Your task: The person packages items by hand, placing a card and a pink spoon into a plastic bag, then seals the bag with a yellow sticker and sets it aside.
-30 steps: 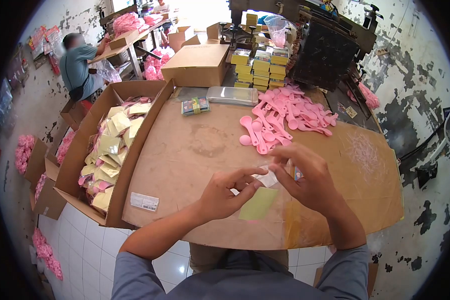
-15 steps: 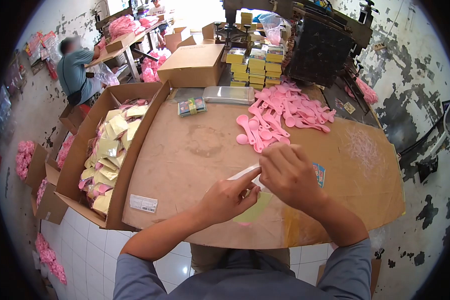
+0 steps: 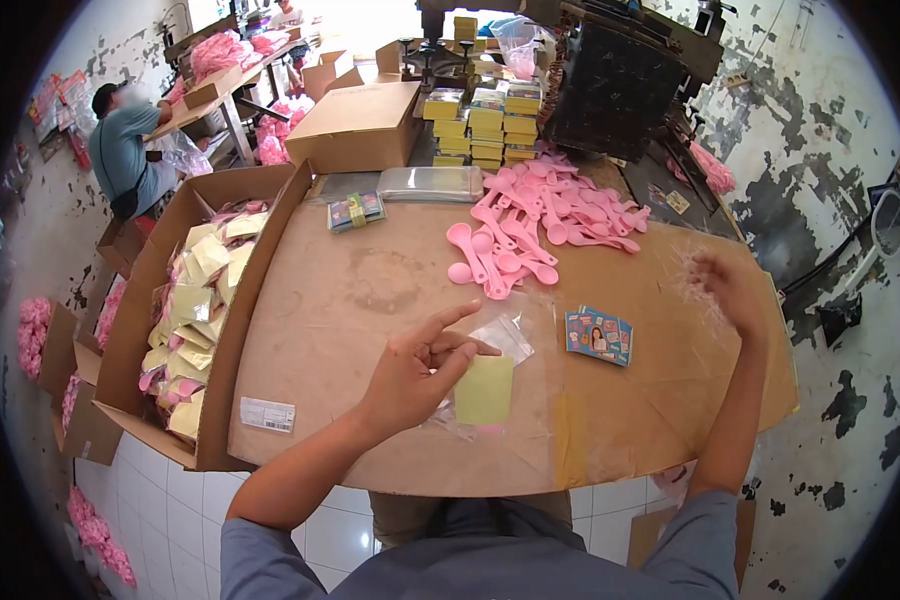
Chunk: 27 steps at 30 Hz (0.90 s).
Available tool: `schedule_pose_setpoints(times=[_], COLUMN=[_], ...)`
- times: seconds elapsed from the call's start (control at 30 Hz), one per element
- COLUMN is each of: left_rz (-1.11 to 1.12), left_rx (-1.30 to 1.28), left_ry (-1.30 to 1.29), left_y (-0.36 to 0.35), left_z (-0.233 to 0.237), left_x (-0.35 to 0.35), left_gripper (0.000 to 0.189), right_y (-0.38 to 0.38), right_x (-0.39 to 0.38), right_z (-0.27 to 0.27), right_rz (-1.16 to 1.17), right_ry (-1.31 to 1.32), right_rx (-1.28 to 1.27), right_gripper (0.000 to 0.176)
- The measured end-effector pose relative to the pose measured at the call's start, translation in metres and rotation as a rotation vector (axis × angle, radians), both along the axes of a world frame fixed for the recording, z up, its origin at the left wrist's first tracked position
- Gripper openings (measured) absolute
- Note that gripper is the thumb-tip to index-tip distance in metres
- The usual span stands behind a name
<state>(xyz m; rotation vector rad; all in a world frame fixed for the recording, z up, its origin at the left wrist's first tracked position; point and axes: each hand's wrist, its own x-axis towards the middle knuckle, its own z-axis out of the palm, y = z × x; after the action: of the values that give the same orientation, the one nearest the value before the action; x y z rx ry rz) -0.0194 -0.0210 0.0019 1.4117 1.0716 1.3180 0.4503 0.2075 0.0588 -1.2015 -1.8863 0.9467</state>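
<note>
A clear plastic bag [image 3: 510,338] with a yellow-green card [image 3: 485,392] is in front of me on the cardboard-covered table; a bit of pink shows at the card's lower edge. My left hand [image 3: 415,368] pinches the bag's left side between thumb and a finger, its index finger stretched out above. Farther right, my right hand [image 3: 725,285] is over a heap of thin clear plastic strips [image 3: 692,275], fingers loosely bent and apart; no held thing shows. Between the hands lie printed blue cards [image 3: 599,336]. Beyond them is a pile of pink measuring spoons [image 3: 530,220].
To the left stands a long carton [image 3: 255,330] full of filled bags. Behind are a plastic-wrapped stack [image 3: 430,184], a banded card bundle [image 3: 356,212], a closed carton [image 3: 355,125] and stacked card packs [image 3: 485,125]. Another person [image 3: 125,150] sits at a far table.
My right hand has left the bag and moved right to the strip heap, uncovering the blue cards. The bag's card sits straighter and slightly higher. The view has shifted.
</note>
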Motion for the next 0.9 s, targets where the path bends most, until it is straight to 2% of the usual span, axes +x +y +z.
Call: schedule_pose_setpoints(times=[0.1,0.2,0.27,0.33,0.4,0.47,0.57,0.67,0.9], left_rz=[0.002,0.036,0.032,0.019,0.007,0.002,-0.006,-0.008,0.019], left_rx=[0.003,-0.035,-0.055,-0.047,-0.057,-0.090,-0.145,-0.146,-0.237], left_ry=[0.012,-0.004,-0.017,-0.034,-0.060,-0.096,-0.150,-0.187,-0.198], left_y=[0.004,0.007,0.007,0.007,0.009,0.008,0.009,0.010,0.010], left_z=[-0.004,-0.005,-0.006,-0.007,-0.009,-0.012,-0.013,-0.014,-0.011], left_x=[-0.003,0.002,0.005,0.007,0.008,0.009,0.008,0.004,0.010], left_gripper=[0.047,0.044,0.043,0.041,0.041,0.040,0.041,0.042,0.030], right_y=[-0.007,-0.021,-0.024,-0.064,-0.090,-0.120,-0.123,-0.114,-0.116], right_x=[-0.002,-0.022,-0.052,-0.119,-0.164,-0.207,-0.238,-0.246,-0.236], right_z=[-0.033,-0.023,-0.027,-0.008,-0.012,-0.014,-0.038,-0.058,-0.062], right_rz=[-0.545,-0.382,-0.195,0.050,0.426,0.619,0.618,0.643,0.569], right_ry=[-0.856,-0.713,-0.461,-0.294,-0.208,-0.063,0.006,0.273,0.342], right_rx=[0.557,0.589,0.561,0.203,0.076,0.000,-0.018,-0.368,-0.424], right_gripper=[0.049,0.047,0.041,0.033,0.038,0.046,0.043,0.035,0.025])
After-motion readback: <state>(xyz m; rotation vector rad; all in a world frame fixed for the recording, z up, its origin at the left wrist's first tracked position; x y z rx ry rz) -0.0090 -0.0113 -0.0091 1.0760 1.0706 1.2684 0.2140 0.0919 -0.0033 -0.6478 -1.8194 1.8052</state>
